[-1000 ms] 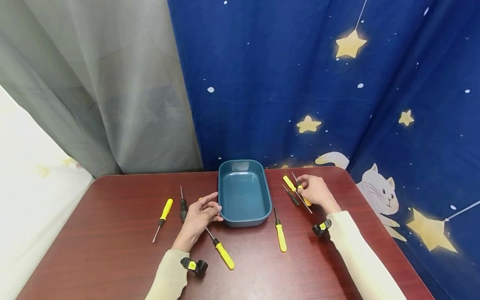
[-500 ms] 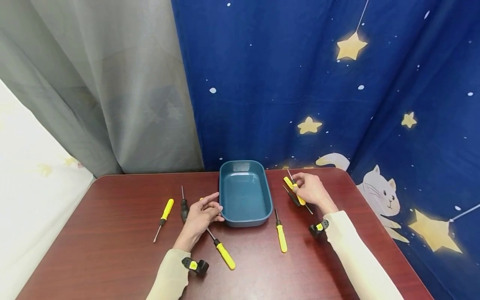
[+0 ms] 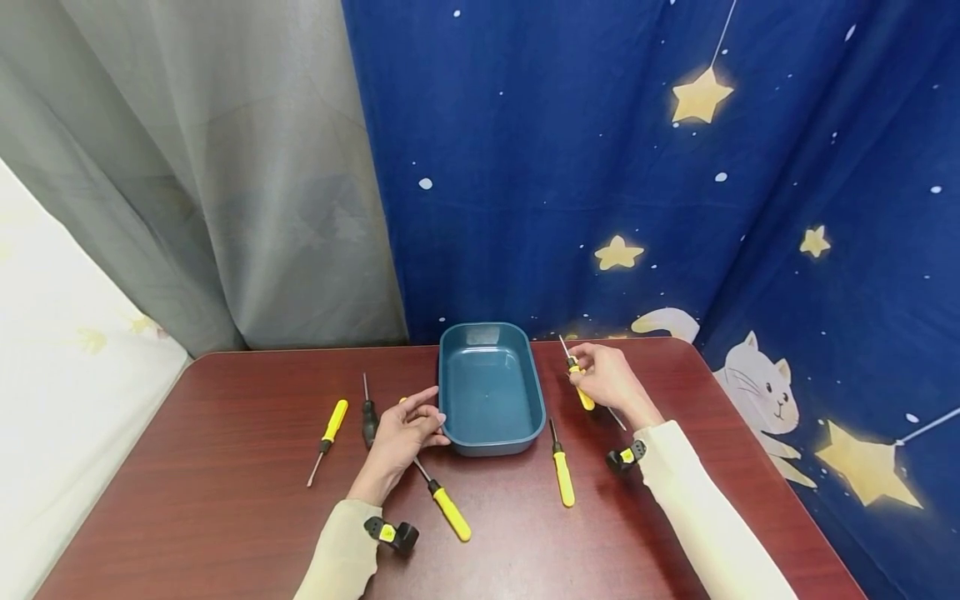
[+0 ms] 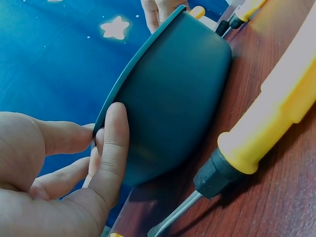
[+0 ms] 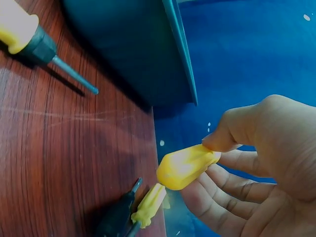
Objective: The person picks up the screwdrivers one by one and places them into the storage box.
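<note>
A dark teal rectangular plastic bin (image 3: 491, 446) stands at the table's far edge. My left hand (image 3: 397, 437) holds its left rim, the thumb against the outer wall in the left wrist view. In my right hand (image 3: 611, 383) is a screwdriver with a yellow handle (image 5: 185, 168), its shaft pointing away from me. The hand is right of the bin, above a black-handled screwdriver (image 5: 116, 217) and another yellow-handled screwdriver (image 5: 150, 205). From the head these two are mostly hidden, with one shaft (image 3: 617, 419) showing below the hand.
Between the bin and my right forearm lies a yellow-handled screwdriver (image 3: 563, 479). Another yellow screwdriver (image 3: 450, 512) lies beside my left wrist. Farther left are a black screwdriver (image 3: 369, 421) and a yellow screwdriver (image 3: 330, 429). A blue star-patterned curtain (image 3: 525, 183) hangs behind the table.
My right hand has lifted the yellow-handled screwdriver off the others and moved it left toward the bin. The left hand has stayed at the bin's rim.
</note>
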Tool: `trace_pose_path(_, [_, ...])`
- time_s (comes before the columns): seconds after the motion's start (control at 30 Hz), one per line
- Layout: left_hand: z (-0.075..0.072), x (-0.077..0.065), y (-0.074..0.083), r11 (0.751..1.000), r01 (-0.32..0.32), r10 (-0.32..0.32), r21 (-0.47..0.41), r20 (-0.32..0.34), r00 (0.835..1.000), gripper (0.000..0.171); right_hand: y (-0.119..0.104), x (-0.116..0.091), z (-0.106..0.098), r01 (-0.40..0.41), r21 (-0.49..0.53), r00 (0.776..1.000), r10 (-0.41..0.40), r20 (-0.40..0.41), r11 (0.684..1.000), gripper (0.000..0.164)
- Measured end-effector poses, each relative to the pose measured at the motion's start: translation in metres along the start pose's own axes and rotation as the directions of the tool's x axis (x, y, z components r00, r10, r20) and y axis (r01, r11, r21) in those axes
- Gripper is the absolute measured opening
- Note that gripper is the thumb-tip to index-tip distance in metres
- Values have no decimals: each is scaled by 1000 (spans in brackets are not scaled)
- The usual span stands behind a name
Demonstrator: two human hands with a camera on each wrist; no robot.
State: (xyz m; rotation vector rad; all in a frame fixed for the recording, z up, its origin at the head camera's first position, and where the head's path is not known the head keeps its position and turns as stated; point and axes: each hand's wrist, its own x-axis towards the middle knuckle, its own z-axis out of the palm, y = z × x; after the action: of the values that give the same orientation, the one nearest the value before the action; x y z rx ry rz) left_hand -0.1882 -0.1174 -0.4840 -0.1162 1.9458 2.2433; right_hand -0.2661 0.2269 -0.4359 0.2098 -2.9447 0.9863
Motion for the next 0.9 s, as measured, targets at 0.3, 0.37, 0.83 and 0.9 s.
trace_pose_path(0.3, [0, -1, -1, 1000, -5, 5, -4, -9, 1000, 55, -11, 1, -1, 41, -8, 999, -41, -19, 999, 41])
trace_pose_path(0.37, [0, -1, -2, 1000, -3, 3, -7, -8, 1000, 55, -13, 1, -1, 39, 1, 999, -39, -17, 999, 41])
trace_pose_path(0.83, [0, 0, -2, 1000, -5, 5, -9, -13, 1000, 55, -32, 7, 3, 69, 16, 997, -69, -20, 997, 38])
trace_pose_path(0.9, [0, 0, -2, 1000, -4, 4, -12, -15, 1000, 55, -34, 8, 4, 61, 22, 998, -61, -9, 998, 39])
